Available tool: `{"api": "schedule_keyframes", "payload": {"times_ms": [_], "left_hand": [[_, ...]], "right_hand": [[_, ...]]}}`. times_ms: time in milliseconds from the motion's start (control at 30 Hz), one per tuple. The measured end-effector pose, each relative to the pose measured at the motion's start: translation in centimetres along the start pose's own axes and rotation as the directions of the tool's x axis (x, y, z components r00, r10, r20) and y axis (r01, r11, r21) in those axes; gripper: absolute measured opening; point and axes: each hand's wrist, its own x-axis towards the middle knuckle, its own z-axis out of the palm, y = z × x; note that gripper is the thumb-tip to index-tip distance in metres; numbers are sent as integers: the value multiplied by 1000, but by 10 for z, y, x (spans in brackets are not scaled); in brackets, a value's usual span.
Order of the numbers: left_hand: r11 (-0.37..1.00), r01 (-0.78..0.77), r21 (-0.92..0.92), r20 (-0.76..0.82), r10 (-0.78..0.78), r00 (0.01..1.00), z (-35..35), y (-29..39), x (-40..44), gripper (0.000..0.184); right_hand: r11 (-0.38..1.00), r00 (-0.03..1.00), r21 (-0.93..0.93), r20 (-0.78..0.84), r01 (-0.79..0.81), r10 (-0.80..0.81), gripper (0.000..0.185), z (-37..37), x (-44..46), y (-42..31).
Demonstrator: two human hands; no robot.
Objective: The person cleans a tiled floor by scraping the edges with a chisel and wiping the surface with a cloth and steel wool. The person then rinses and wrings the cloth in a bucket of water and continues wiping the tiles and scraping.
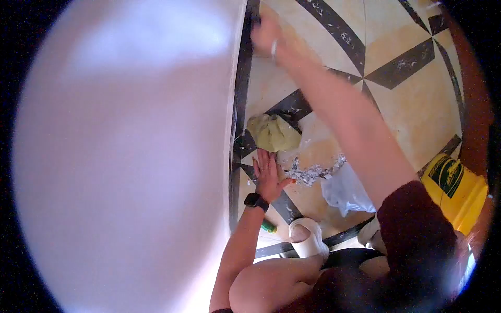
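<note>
Basically rested left hand splayed by cloth (looked soft, light, pinchable at folds), held right hand at baseboard, couldn't tell grip.

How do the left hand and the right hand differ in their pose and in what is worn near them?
The left hand lies palm down on the floor, fingers extended; the right hand reaches to the dark baseboard, its grip too blurred to tell. A black watch goes with the left hand, a thin pale band with the right hand. Both hands are ungloved.
</note>
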Motion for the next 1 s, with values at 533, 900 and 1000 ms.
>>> {"api": "schedule_keyframes", "payload": {"times_ms": [533,900,1000], "left_hand": [[985,-45,166,-92,61,994,40,13,-77,43],[987,-67,149,127,48,991,45,4,-75,49],[997,-71,-5,81,71,994,58,-4,-79,48]], "right_hand": [[984,986,79,64,-159,154,19,39,-194,-39],[974,990,180,59,-135,126,21,49,-289,-63],[964,974,144,55,-224,219,23,46,-255,-58]]}}
